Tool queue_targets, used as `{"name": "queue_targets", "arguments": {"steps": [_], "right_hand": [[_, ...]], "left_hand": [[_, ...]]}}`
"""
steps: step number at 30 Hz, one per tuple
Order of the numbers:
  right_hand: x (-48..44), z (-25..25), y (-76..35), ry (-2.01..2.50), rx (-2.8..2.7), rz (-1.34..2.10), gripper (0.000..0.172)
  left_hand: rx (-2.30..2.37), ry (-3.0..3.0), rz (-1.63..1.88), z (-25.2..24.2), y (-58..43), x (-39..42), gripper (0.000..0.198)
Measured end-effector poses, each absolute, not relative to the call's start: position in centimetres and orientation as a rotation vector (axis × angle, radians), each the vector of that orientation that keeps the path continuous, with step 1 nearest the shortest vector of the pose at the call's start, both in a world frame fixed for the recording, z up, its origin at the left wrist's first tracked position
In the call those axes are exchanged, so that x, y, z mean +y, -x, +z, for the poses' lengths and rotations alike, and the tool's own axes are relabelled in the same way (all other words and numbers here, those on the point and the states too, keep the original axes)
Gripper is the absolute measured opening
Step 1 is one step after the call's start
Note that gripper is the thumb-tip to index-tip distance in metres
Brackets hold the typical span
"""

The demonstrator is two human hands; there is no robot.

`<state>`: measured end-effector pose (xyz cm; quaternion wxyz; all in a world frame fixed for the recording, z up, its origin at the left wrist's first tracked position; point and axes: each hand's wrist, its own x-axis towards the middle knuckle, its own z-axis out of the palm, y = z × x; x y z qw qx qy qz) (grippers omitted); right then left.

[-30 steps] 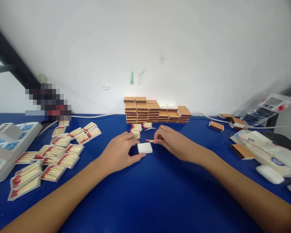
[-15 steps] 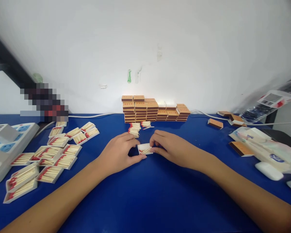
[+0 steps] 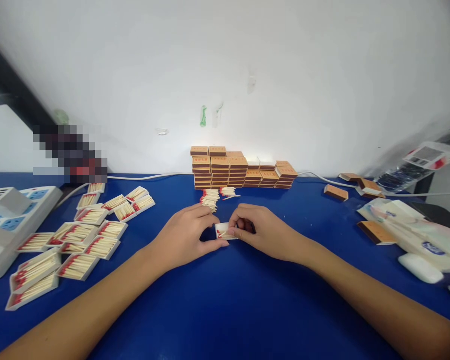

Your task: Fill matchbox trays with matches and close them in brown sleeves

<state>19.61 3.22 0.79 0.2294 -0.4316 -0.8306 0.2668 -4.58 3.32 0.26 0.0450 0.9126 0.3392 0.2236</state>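
A small white matchbox tray with a few red-headed matches in it lies on the blue table between my hands. My left hand curves around its left end, thumb at the near side and fingers at the far side. My right hand covers the tray's right end, its thumb and forefinger pinched on matches inside. How many are in the pinch is hidden by the fingers. Just behind lies a loose pile of matches, with a smaller pile beside it.
Stacked brown matchboxes stand against the wall. Several match-filled trays spread at left, beside a white power strip. At right lie loose matchboxes, a tissue pack and a white case. A white cable runs along the back.
My right hand has shifted left over the tray, its fingertips now further in and covering more of it. My left hand stays at the tray's left end. The view has shifted slightly.
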Motion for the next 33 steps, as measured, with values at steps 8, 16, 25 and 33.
{"name": "queue_targets", "arguments": {"steps": [8,16,25,33], "right_hand": [[9.0,-1.2,-20.4,1.165,-2.21,0.166,0.016],[10.5,-2.4,-21.1,1.188,-2.231,0.321,0.007],[10.2,-1.9,-21.0,1.217,-2.305,0.299,0.013],[4.6,1.0,-20.2,1.167,-2.331,0.4,0.017]], "left_hand": [[1.067,-2.772,0.653,0.1,4.7,3.4,0.034],[1.094,-2.777,0.628,0.2,4.7,3.5,0.034],[1.108,-2.759,0.623,0.2,4.7,3.5,0.034],[1.137,-2.756,0.641,0.3,4.9,3.7,0.035]]}}
